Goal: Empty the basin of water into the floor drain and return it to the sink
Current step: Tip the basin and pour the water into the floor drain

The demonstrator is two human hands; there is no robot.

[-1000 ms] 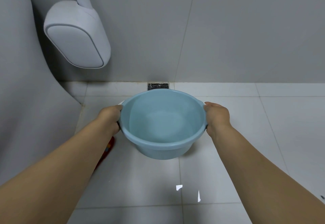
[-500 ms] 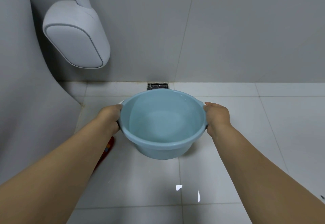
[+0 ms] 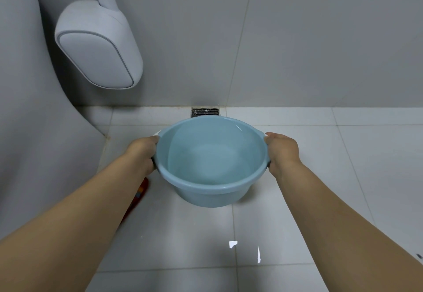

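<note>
Held the basin off the floor, just short of the drain, rim almost level and tipped slightly away. Gripped it by both sides: left hand curled onto the rim on the near-left of the drain, right hand wrapped over the small lip opposite, fingers hidden beneath on both. Still carried water, with a thin glint riding high on the wall nearest the drain. Judged the pour not yet begun. Sat the drain tight against the wall, narrow, a small target. Risked sheeting water across the tiles instead of into the grate if tipped too fast or from too far back. Risked splash-back off the wall if thrown forward hard. Looked slick, that plastic rim, so a wet palm could slip as the weight shifted toward the drain side. Hung a white fitting up and left of the drain, clear of the pour but close enough to catch spray. Lay something red on the floor under the left forearm, well back from the drain, too hidden to name, possibly in the path of runoff.
</note>
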